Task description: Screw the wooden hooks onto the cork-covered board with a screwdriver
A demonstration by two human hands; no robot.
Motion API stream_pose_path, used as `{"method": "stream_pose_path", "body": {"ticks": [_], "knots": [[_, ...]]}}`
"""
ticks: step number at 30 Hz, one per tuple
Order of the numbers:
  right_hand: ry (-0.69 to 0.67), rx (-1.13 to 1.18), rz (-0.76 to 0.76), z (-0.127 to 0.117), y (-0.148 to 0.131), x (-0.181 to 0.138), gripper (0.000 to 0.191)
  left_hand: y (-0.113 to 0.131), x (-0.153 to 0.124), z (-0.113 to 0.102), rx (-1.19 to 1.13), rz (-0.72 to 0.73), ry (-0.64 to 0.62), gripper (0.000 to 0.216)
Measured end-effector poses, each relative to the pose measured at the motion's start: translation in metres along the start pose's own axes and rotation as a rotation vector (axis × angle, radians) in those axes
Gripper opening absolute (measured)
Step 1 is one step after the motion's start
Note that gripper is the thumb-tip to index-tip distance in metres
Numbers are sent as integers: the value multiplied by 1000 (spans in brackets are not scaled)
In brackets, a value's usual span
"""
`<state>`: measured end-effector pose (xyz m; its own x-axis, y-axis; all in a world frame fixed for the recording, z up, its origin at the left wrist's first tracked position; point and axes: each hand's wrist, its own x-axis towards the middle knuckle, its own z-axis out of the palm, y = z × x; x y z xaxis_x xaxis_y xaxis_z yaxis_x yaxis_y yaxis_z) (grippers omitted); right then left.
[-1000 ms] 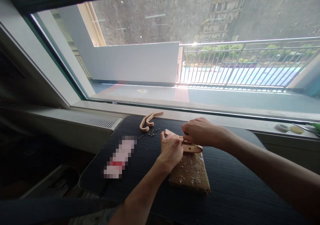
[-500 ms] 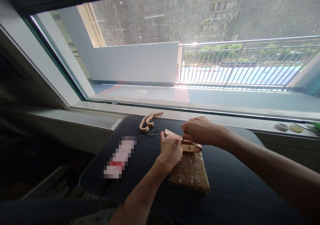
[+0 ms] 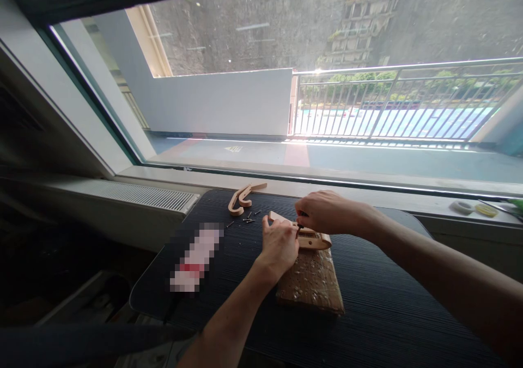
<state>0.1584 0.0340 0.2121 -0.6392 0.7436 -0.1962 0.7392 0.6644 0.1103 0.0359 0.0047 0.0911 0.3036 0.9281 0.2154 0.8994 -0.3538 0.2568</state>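
A pale wooden hook, smooth, curved and drilled, lies on a taped brown pad beneath the left grip, which clamps its middle, while the right grip, just beside, pinches a slim dark tool. The wood looks light and stiff, likely to pivot if pressed off-centre; its flat length under the left grip's fingers appears the surest place to hold.

2 hands, 1 dark tool, 1 bent wooden piece, 1 film-wrapped board, 1 pixelated pink item, 1 black counter, 2 ring-shaped rolls, plus, as far as I can tell with parts this small and overlapping, 2 loose wooden hooks and about 5 screws.
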Motion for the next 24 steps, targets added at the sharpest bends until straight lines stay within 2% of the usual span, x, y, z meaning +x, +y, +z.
{"method": "stream_pose_path", "body": {"ticks": [5, 11, 24], "knots": [[8, 7, 4, 1, 1, -4, 27, -5, -4, -10, -23, 33, -43, 13], [5, 7, 0, 0, -1, -7, 26, -19, -13, -18, -57, 45, -4, 25], [-28, -4, 19, -3, -7, -2, 26, -17, -10, -9, -84, 73, -18, 23]]}}
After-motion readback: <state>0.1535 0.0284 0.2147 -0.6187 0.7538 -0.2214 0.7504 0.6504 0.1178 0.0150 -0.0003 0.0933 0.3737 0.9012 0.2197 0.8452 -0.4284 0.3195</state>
